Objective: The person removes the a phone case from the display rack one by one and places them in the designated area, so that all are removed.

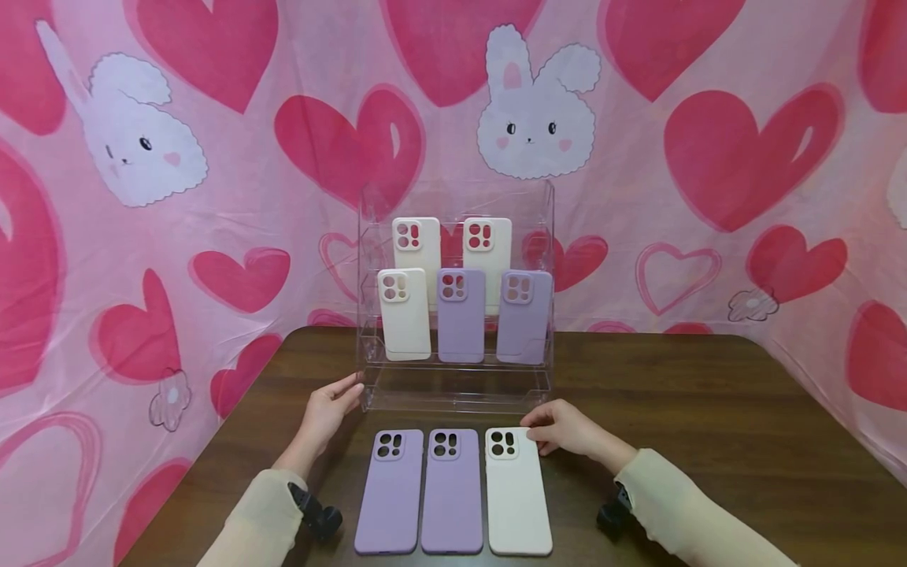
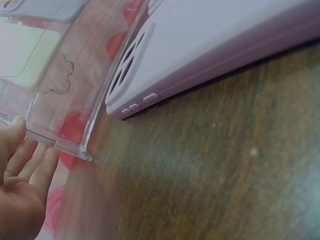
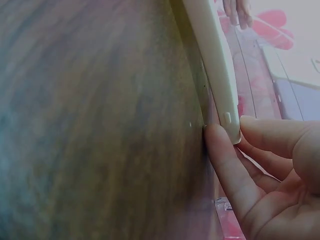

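Note:
My right hand [image 1: 563, 428] pinches the top right corner of a white phone case [image 1: 520, 504], the rightmost of three lying in a row. In the right wrist view, the thumb and a finger sit on either side of the corner of this white case [image 3: 220, 75]. Two purple phone cases [image 1: 388, 504] [image 1: 452, 504] lie left of it, camera cutouts towards the stand. My left hand [image 1: 329, 411] is at the lower left corner of a clear display stand [image 1: 460, 402], fingers fairly straight; whether they touch it is hard to tell.
On the stand's tiers, two white cases [image 1: 418, 248] [image 1: 489, 248] stand in the upper row. Below are a white case [image 1: 405, 323] and two purple ones [image 1: 461, 323] [image 1: 524, 323]. The brown wooden table [image 1: 708, 441] backs onto a pink heart-patterned cloth [image 1: 453, 173].

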Demonstrator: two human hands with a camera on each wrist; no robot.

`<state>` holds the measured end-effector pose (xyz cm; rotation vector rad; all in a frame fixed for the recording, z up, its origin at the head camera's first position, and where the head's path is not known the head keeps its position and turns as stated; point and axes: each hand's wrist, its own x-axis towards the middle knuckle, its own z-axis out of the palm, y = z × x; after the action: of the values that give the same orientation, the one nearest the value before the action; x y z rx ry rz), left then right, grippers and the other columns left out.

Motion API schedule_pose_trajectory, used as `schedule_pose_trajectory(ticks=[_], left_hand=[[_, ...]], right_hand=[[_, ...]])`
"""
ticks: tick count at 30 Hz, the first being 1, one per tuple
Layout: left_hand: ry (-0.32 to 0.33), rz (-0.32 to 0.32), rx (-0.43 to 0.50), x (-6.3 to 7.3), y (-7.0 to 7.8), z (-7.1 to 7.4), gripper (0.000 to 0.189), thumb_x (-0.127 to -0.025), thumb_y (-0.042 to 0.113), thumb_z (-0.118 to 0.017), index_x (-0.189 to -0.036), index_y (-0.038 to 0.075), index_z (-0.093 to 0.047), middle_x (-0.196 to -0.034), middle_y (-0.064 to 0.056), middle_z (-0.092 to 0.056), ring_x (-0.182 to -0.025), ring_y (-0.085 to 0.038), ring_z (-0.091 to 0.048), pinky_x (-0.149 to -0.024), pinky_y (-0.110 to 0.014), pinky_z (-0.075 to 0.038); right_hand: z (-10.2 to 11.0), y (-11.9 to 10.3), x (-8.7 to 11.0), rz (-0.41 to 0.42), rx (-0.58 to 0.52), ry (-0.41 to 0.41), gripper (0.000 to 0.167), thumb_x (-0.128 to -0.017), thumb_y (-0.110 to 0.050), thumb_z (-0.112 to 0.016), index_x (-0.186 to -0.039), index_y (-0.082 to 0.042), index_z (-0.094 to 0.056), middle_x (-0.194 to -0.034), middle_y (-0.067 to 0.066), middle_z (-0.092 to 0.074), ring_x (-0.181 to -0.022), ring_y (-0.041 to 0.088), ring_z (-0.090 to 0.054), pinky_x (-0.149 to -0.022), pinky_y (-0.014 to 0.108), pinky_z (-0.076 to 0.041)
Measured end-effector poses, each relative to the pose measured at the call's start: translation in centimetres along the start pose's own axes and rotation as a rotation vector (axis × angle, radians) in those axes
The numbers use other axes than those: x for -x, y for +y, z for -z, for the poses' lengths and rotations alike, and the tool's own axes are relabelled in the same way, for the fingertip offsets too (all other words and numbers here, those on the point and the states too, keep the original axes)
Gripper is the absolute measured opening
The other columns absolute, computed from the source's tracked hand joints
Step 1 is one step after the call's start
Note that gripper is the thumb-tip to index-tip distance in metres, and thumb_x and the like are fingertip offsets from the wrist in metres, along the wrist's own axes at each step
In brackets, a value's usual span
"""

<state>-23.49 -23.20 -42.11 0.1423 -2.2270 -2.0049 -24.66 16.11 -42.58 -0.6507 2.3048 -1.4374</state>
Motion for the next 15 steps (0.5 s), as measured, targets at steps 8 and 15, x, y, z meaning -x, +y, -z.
schedule_pose_trajectory(ticks=[8, 15], left_hand=[[0.001, -0.007, -0.001, 0.08, -0.03, -0.03, 0.040, -0.093, 0.005, -0.054, -0.130, -0.008, -0.045, -0.132, -0.020, -0.045, -0.113, -0.032, -0.049, -0.089, -0.028, -0.047], [0.004, -0.010, 0.001, 0.19, -0.02, -0.03, 0.041, -0.093, 0.005, -0.053, -0.130, -0.009, -0.044, -0.132, -0.020, -0.044, -0.113, -0.032, -0.049, -0.088, -0.028, -0.047]], right_hand=[[-0.18, -0.38, 0.22, -0.002, 0.037, 0.009, 0.020, -0.084, 0.001, -0.063, -0.102, 0.011, -0.063, -0.081, 0.008, -0.062, -0.061, 0.016, -0.057, -0.055, 0.032, -0.058], [-0.36, -0.77, 0.49, -0.006, 0.040, 0.013, 0.021, -0.084, 0.002, -0.062, -0.103, 0.013, -0.061, -0.083, 0.010, -0.063, -0.062, 0.019, -0.058, -0.055, 0.035, -0.058]])
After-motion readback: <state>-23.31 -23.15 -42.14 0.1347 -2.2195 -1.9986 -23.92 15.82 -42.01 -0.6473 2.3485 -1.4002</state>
